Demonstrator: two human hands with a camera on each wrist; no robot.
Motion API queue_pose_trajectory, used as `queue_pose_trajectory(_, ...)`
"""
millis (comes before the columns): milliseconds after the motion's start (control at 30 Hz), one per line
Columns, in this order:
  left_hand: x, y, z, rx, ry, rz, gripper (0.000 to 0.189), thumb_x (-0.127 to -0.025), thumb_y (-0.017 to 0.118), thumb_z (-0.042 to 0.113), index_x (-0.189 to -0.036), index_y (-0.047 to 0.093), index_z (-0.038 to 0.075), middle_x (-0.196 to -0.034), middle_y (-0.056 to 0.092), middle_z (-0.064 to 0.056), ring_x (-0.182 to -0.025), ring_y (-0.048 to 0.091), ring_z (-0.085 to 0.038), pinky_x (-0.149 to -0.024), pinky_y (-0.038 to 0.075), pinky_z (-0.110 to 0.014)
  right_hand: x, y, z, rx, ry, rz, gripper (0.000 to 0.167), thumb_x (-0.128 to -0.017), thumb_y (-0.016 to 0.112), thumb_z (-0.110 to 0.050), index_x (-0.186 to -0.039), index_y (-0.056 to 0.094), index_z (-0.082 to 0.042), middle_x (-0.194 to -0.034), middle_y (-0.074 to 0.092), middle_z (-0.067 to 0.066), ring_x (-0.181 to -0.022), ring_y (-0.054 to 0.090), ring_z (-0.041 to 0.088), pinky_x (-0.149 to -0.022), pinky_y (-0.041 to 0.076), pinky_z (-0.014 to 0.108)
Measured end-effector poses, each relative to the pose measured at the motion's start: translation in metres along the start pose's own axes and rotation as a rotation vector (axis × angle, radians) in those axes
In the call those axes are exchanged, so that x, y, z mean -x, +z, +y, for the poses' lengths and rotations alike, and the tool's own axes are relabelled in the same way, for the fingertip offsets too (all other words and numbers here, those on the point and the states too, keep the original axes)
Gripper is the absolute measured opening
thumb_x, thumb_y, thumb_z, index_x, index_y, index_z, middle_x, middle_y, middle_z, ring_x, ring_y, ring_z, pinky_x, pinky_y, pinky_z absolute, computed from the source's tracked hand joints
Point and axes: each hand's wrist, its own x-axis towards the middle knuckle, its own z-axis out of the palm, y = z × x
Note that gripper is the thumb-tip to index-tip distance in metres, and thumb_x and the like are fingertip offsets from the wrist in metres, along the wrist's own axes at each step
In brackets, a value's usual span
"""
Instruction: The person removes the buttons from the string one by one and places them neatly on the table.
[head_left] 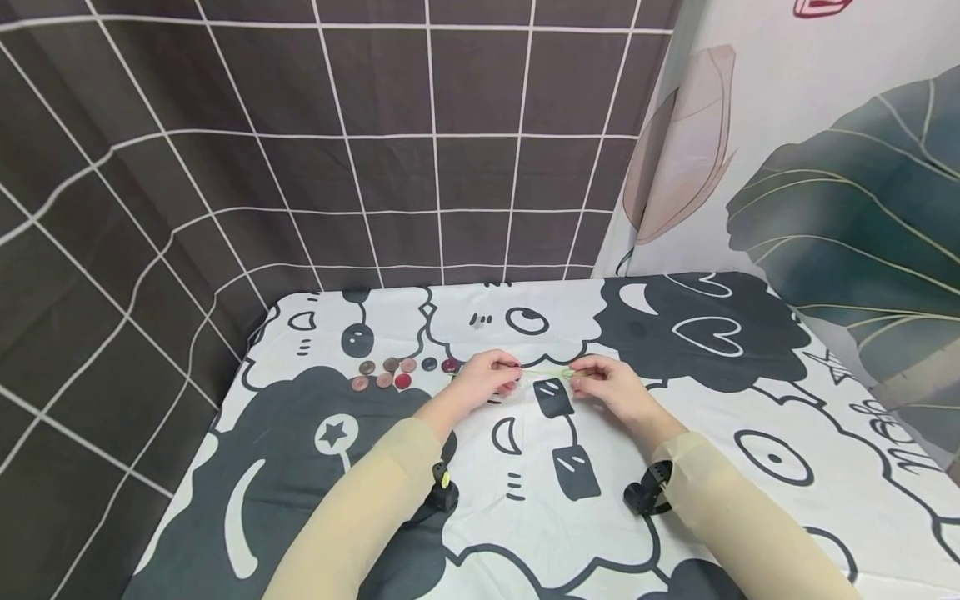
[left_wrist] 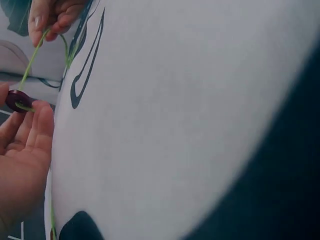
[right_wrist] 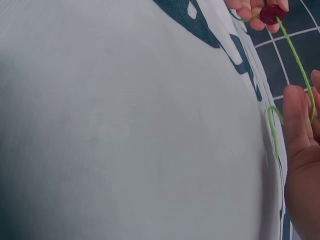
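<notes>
My left hand (head_left: 486,379) pinches a dark red button (left_wrist: 17,101) between thumb and fingertips, most clearly seen in the left wrist view. A thin green cord (right_wrist: 298,60) passes through the button, and a short end pokes out on the near side. To the right, my right hand (head_left: 613,390) pinches the cord between thumb and fingers, with a loose tail hanging below it. Between the hands the cord runs nearly straight, just above the cloth. Several round buttons, among them a bright red button (head_left: 402,381), lie left of my left hand.
A black-and-white cartoon-print cloth (head_left: 517,525) covers the table. Behind and to the left hangs a dark grid-patterned curtain (head_left: 472,175). A leaf-print sheet (head_left: 847,225) hangs at the right. Each wrist carries a black camera (head_left: 445,493).
</notes>
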Motion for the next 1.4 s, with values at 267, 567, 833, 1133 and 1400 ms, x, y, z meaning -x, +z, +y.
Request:
queue_pose_trajectory(267, 0.005, -0.007, 0.001, 0.009, -0.008, 0.027, 0.027, -0.089, 0.062, 0.012, -0.110, 0.060, -0.003, -0.090, 0.066, -0.012, -0.072, 0.063, -0.017, -0.068, 0.054, -0.027, 0.001, -0.002, -0.002, -0.030, -0.007, -0.014, 0.034, -0.085, 0.065, 0.000, -0.113, 0.054, 0.017, -0.098, 0.061, 0.023, -0.074, 0.064, 0.010, -0.070, 0.055, 0.027)
queue_pose_trajectory(567, 0.008, -0.018, -0.002, 0.014, -0.005, 0.036, 0.026, -0.088, 0.062, 0.012, -0.110, 0.060, -0.003, -0.090, 0.066, -0.012, -0.072, 0.062, -0.015, -0.068, 0.054, -0.028, 0.001, -0.002, -0.001, -0.007, 0.002, 0.002, 0.034, -0.083, 0.067, -0.002, -0.111, 0.056, 0.015, -0.095, 0.062, 0.019, -0.074, 0.064, 0.011, -0.069, 0.055, 0.027)
queue_pose_trajectory(833, 0.012, -0.030, -0.001, 0.002, -0.023, 0.067, 0.026, -0.089, 0.061, 0.013, -0.111, 0.060, -0.001, -0.093, 0.065, -0.012, -0.076, 0.062, -0.017, -0.070, 0.054, -0.029, 0.003, -0.002, -0.004, 0.023, 0.005, -0.001, 0.032, -0.084, 0.067, -0.002, -0.111, 0.057, 0.014, -0.094, 0.063, 0.018, -0.071, 0.064, 0.012, -0.066, 0.054, 0.024)
queue_pose_trajectory(1133, 0.024, -0.043, 0.009, -0.080, -0.037, 0.074, 0.029, -0.091, 0.060, 0.017, -0.115, 0.059, 0.000, -0.096, 0.067, -0.014, -0.080, 0.065, -0.021, -0.072, 0.052, -0.031, 0.003, -0.002, -0.003, 0.145, 0.024, 0.028, 0.024, -0.084, 0.069, -0.009, -0.104, 0.064, 0.005, -0.070, 0.060, 0.006, -0.060, 0.057, 0.014, -0.054, 0.045, 0.022)
queue_pose_trajectory(1400, 0.024, -0.052, 0.001, -0.040, -0.016, 0.095, 0.031, -0.090, 0.061, 0.013, -0.116, 0.059, -0.003, -0.097, 0.066, -0.016, -0.079, 0.064, -0.016, -0.073, 0.053, -0.029, 0.002, -0.002, -0.002, 0.189, 0.015, 0.034, 0.020, -0.084, 0.069, -0.013, -0.099, 0.066, 0.000, -0.063, 0.055, 0.007, -0.055, 0.051, 0.014, -0.048, 0.041, 0.023)
